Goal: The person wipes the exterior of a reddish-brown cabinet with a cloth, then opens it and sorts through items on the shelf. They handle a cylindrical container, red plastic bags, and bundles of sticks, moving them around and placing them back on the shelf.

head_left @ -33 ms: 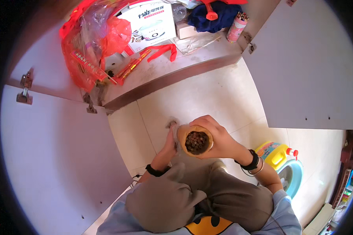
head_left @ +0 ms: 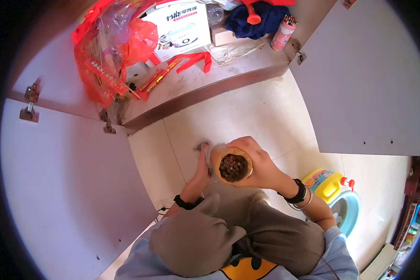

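Head view: grey cloth (head_left: pixel 209 156) is showing a bit more by tan cyl. (head_left: pixel 216 161), so L hand (head_left: pixel 202 170) is prob. shifting it along the side; fingers are seemingly pressing cloth, tips partly hidden. R hand's (head_left: pixel 261 168) fingers are wrapping cyl., mid-scene. Yellow jug (head_left: pixel 330 185) + blue basin (head_left: pixel 357 210) are sitting near R; open doors (head_left: pixel 74 177) are flanking both sides.

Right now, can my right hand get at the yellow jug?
Probably not without letting go: your right hand grips the tan container, though nothing visible seems to block the yellow jug on that side.
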A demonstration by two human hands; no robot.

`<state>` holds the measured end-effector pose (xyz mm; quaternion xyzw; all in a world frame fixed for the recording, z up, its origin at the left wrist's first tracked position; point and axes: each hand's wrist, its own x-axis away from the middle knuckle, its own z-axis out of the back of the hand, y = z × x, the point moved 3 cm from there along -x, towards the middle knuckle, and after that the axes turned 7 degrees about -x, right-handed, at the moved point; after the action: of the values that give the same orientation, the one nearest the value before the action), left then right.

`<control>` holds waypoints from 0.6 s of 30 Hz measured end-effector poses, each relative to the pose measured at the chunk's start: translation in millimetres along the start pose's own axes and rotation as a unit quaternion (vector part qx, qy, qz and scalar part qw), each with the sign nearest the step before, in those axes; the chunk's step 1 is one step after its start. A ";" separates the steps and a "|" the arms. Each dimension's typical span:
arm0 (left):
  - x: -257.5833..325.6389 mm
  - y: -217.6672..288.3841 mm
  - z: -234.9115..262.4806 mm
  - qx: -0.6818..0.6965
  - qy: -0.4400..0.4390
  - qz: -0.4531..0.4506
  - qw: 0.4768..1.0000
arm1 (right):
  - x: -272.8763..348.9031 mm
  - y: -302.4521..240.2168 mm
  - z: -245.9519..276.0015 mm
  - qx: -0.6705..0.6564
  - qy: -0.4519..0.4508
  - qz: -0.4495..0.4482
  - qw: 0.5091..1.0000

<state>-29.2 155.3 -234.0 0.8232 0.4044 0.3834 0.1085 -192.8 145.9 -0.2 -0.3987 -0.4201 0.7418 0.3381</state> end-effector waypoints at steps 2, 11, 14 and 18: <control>-3.0 8.0 -2.0 -0.050 0.071 -0.067 0.994 | 0.0 3.0 -8.9 0.028 0.056 -0.019 0.998; 46.1 45.3 -56.9 -0.218 0.148 -0.200 0.944 | -17.8 24.6 0.0 0.067 0.182 -0.101 0.976; 46.4 52.9 -74.3 -0.252 0.107 -0.284 0.919 | -22.0 32.1 -14.7 0.128 0.143 -0.116 0.975; 29.6 73.1 -78.5 -0.305 0.074 -0.386 0.868 | -31.9 46.0 -19.9 0.097 0.120 -0.123 0.980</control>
<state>-31.9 119.6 -128.7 0.4966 0.5593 0.4754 0.4632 -168.6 107.1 -38.0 -0.3951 -0.3483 0.6789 0.5115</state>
